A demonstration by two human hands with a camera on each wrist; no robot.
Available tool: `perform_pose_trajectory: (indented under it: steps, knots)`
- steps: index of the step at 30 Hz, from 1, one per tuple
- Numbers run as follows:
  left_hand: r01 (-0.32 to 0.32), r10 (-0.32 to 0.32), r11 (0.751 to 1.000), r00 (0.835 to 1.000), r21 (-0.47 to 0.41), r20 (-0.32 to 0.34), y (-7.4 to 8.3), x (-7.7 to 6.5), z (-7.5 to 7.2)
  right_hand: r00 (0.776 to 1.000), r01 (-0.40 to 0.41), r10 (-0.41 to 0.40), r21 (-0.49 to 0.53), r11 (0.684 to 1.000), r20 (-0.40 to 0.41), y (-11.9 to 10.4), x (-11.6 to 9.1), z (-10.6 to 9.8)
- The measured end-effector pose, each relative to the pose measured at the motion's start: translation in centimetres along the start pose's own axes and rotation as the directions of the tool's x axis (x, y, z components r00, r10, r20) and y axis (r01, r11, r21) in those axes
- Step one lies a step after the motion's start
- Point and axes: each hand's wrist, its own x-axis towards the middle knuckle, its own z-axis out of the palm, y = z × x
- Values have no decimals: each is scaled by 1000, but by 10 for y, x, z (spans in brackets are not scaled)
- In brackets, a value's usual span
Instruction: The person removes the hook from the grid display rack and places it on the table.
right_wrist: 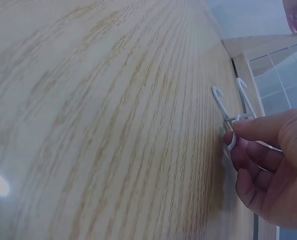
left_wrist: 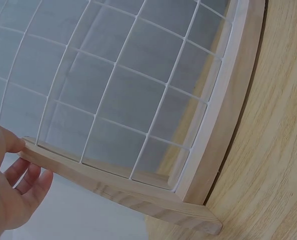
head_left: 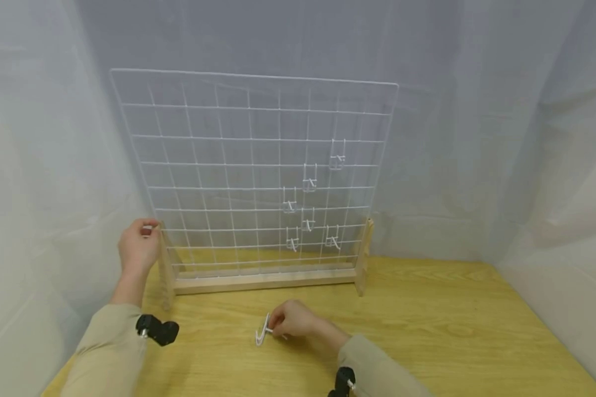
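Observation:
My left hand (head_left: 138,246) pinches the upper end of the left wooden post (left_wrist: 103,172) on the grid's stand, thumb on one side and fingers on the other. Low in front of the stand, my right hand (head_left: 295,320) holds a white wire hook (right_wrist: 233,119) between thumb and fingertips. Its two bent prongs point away from the hand, close above the table; whether it touches the wood I cannot tell. The white wire grid panel (head_left: 250,138) stands upright in the wooden base (head_left: 268,280). Several similar hooks, including the topmost hook (head_left: 336,160), hang on its right half.
A yellowish wood-grain table (head_left: 442,325) carries the stand, and its right edge slants toward the front. Pale sheeting (head_left: 477,138) hangs behind and at both sides. Each forearm wears a black camera, the left camera (head_left: 157,330) showing fully.

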Motion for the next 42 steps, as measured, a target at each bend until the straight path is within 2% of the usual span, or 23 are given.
perform_pose_trajectory:
  steps: [11, 16, 18, 22, 27, 33, 42]
  knots:
    - [6, -6, 1000, 1000, 3, -4, -1, 1, 1, 1000, 19, -19, -34, 999, -1, 3, 0, 1]
    - [12, -12, 1000, 1000, 1, 3, 0, 2, 2, 1000, 15, -15, -14, 1000, -8, 6, -4, -5]
    - [14, -14, 1000, 1000, -1, 6, 0, 2, 2, 1000, -3, 3, 42, 999, -19, 8, -6, -8]
    - [21, -21, 1000, 1000, -6, 6, 0, 2, 1, 999, -23, 27, 89, 996, -43, 13, -10, -17]
    - [29, -29, 1000, 999, -10, 13, -1, 1, 1, 998, -45, 49, 80, 996, -45, 19, -16, -29]
    - [33, -33, 999, 999, -9, 28, -2, 1, 1, 998, -23, 26, 54, 998, -62, 28, -23, -42]
    - [27, -27, 999, 1000, -16, -6, -2, 1, 2, 991, -40, 60, 164, 986, -120, 39, -38, -64]
